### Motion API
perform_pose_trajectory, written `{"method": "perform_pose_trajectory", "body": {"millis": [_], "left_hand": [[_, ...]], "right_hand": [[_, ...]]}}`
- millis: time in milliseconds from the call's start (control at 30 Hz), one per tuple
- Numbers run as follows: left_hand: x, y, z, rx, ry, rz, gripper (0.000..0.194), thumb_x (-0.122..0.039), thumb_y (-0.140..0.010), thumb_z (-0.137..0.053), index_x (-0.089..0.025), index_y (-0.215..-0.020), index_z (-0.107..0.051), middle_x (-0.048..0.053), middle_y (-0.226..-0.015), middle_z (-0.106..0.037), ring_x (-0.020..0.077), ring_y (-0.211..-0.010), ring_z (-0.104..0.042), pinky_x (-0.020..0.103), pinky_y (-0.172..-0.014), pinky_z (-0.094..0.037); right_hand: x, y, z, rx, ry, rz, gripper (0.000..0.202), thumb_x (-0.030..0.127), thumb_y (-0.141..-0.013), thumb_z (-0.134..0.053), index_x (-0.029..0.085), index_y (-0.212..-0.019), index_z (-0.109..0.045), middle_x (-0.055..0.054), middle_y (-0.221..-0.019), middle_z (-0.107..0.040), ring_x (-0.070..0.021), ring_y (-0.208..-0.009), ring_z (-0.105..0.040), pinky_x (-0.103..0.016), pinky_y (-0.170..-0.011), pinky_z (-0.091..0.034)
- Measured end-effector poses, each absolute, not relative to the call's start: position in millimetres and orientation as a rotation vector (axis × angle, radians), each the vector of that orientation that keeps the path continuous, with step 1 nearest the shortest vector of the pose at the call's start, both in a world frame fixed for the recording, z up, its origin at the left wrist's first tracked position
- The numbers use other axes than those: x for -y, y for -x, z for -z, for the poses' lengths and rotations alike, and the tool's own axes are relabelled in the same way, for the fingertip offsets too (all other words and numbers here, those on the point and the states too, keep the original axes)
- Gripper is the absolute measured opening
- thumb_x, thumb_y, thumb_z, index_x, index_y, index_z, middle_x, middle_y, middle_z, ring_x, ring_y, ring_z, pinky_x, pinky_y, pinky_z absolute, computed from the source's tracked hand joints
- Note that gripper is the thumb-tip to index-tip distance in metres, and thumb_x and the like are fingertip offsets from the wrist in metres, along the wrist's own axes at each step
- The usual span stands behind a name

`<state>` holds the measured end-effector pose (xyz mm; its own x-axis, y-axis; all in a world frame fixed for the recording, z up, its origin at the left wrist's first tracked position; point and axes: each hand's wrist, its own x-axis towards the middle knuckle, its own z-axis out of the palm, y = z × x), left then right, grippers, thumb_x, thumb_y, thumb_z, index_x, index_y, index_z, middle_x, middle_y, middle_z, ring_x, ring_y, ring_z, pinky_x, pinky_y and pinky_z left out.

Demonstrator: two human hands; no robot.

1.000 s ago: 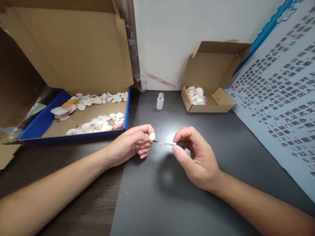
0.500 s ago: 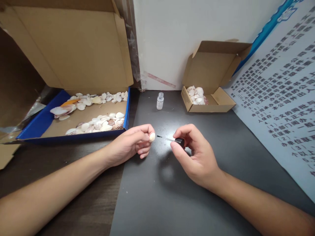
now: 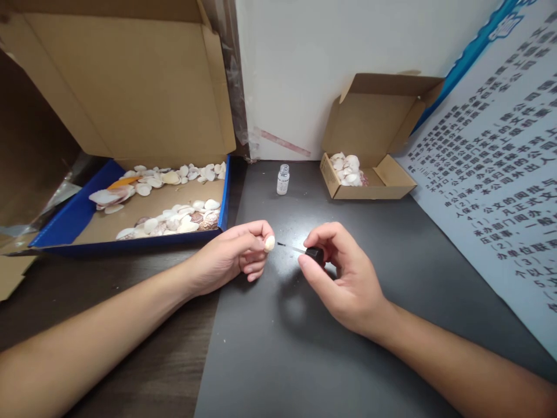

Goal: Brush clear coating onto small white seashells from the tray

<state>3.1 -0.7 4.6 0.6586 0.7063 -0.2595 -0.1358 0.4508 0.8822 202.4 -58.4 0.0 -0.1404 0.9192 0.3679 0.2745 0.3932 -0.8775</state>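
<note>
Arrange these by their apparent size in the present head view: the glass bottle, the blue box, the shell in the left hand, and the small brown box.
1. Blue box
2. Small brown box
3. Glass bottle
4. Shell in the left hand

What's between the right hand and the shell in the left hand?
In the head view, the brush held by the right hand; its dark tip ends just short of the shell.
</note>
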Motion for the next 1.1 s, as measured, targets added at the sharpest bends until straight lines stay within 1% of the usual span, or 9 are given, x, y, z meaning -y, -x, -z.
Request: {"method": "perform_pose_trajectory", "body": {"millis": [67, 200, 333, 433, 533, 633, 767, 867, 1100], "left_hand": [[0.5, -3.1, -4.6, -0.672, -0.963, -0.576, 0.007, -0.017, -0.085, -0.054, -0.018, -0.079, -0.051, -0.007, -0.056, -0.037, 0.0075, -0.048, -0.032, 0.019, -0.048, -0.038], [0.5, -3.0, -4.1, -0.674, -0.963, -0.573, 0.008, -0.018, -0.085, -0.055, -0.018, -0.078, -0.051, -0.007, -0.055, -0.036, 0.0071, -0.048, -0.031, 0.019, -0.049, -0.038], [0.4, -2.9, -3.6, -0.666, -0.96, -0.576, 0.007, -0.018, -0.085, -0.055, -0.018, -0.079, -0.051, -0.007, -0.055, -0.036, 0.0073, -0.048, -0.031, 0.019, -0.048, -0.038], [0.5, -3.1, -3.9, -0.672, -0.969, -0.569, 0.009, -0.019, -0.085, -0.057, -0.018, -0.079, -0.051, -0.008, -0.056, -0.036, 0.0071, -0.048, -0.032, 0.018, -0.048, -0.038], [1.1, -3.4, -4.4, -0.68, -0.975, -0.566, 0.008, -0.019, -0.085, -0.056, -0.019, -0.08, -0.05, -0.008, -0.056, -0.036, 0.0073, -0.049, -0.032, 0.018, -0.049, -0.038], [1.3, -3.8, -4.8, -0.691, -0.979, -0.565, 0.009, -0.019, -0.085, -0.056, -0.019, -0.079, -0.05, -0.008, -0.056, -0.036, 0.0072, -0.049, -0.033, 0.018, -0.049, -0.038], [0.8, -3.9, -4.9, -0.687, -0.982, -0.562, 0.007, -0.017, -0.083, -0.055, -0.019, -0.079, -0.05, -0.008, -0.055, -0.034, 0.0073, -0.048, -0.032, 0.018, -0.049, -0.038], [0.7, -3.5, -4.1, -0.685, -0.988, -0.56, 0.008, -0.018, -0.084, -0.055, -0.019, -0.079, -0.049, -0.008, -0.056, -0.034, 0.0073, -0.048, -0.031, 0.018, -0.049, -0.037], [0.9, -2.5, -1.8, -0.672, -0.989, -0.557, 0.008, -0.018, -0.085, -0.055, -0.019, -0.079, -0.05, -0.007, -0.056, -0.035, 0.007, -0.048, -0.032, 0.019, -0.049, -0.038]], "right_hand": [[58.0, -201.8, 0.0, 1.645, 1.042, -0.818, 0.014, 0.017, -0.089, -0.058, 0.025, -0.098, -0.05, 0.006, -0.07, -0.046, -0.0101, -0.055, -0.044, -0.022, -0.048, -0.04], [56.9, -200.1, 0.4, 1.608, 1.056, -0.836, 0.023, 0.014, -0.086, -0.06, 0.026, -0.1, -0.046, 0.007, -0.072, -0.044, -0.0096, -0.055, -0.041, -0.021, -0.045, -0.037], [56.8, -200.2, 1.4, 1.61, 1.021, -0.852, 0.02, 0.016, -0.089, -0.058, 0.026, -0.102, -0.047, 0.006, -0.076, -0.046, -0.0092, -0.056, -0.043, -0.021, -0.047, -0.04], [57.4, -201.0, 2.0, 1.605, 1.044, -0.842, 0.024, 0.014, -0.086, -0.061, 0.026, -0.101, -0.047, 0.007, -0.075, -0.043, -0.0092, -0.056, -0.041, -0.02, -0.045, -0.038], [57.7, -201.7, 2.1, 1.607, 1.005, -0.858, 0.02, 0.015, -0.089, -0.057, 0.026, -0.102, -0.048, 0.006, -0.078, -0.047, -0.0091, -0.057, -0.043, -0.021, -0.048, -0.04], [57.2, -202.1, 2.3, 1.601, 1.027, -0.844, 0.022, 0.015, -0.087, -0.06, 0.026, -0.101, -0.048, 0.007, -0.075, -0.045, -0.0091, -0.056, -0.042, -0.021, -0.047, -0.039], [56.1, -202.0, 2.5, 1.617, 1.014, -0.862, 0.017, 0.017, -0.091, -0.056, 0.026, -0.103, -0.048, 0.006, -0.075, -0.047, -0.0099, -0.058, -0.045, -0.022, -0.051, -0.041], [56.1, -201.6, 2.1, 1.611, 1.048, -0.846, 0.02, 0.017, -0.089, -0.059, 0.026, -0.103, -0.047, 0.006, -0.075, -0.045, -0.0097, -0.057, -0.042, -0.022, -0.048, -0.039], [57.9, -201.4, 1.5, 1.589, 1.04, -0.849, 0.021, 0.016, -0.088, -0.06, 0.027, -0.102, -0.047, 0.007, -0.074, -0.044, -0.0098, -0.056, -0.041, -0.022, -0.045, -0.036]]}}
